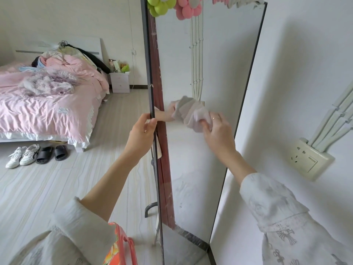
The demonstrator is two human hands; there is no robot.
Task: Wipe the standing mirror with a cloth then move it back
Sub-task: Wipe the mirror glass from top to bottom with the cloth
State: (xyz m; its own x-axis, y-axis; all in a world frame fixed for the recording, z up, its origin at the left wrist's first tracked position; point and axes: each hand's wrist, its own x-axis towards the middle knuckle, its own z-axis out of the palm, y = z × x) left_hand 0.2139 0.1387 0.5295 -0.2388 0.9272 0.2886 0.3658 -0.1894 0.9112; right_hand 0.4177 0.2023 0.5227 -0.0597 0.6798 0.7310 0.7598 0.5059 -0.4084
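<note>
I am looking down at a tall standing mirror (200, 73) with a thin dark frame, set at an angle just beside a white wall (305, 73). My left hand (142, 134) grips the mirror's left edge about halfway up, thumb and fingers pinched round the frame to steady it. My right hand (217, 131) is closed round a bunched pale cloth (193, 115) and presses it against the glass, a little right of the left hand and at about the same height.

I judge the wiping step to be in hand. Faint smears show on the glass below the cloth, so the next move likely calls for working downward with steady pressure while the left hand keeps the mirror from tipping. Moving it back comes after that.

Left of the mirror, well apart, is a bed with pink bedding (47, 104), with shoes (23, 154) on the floor beside it. Right of the mirror, a wall socket (307, 159) is mounted low on the wall.

The mirror's top is cut off, with green and pink foam flowers (172, 6) hanging there. Its stand is mostly hidden behind the frame. An orange object at the bottom, just left of the mirror's base, is too cropped to name.
</note>
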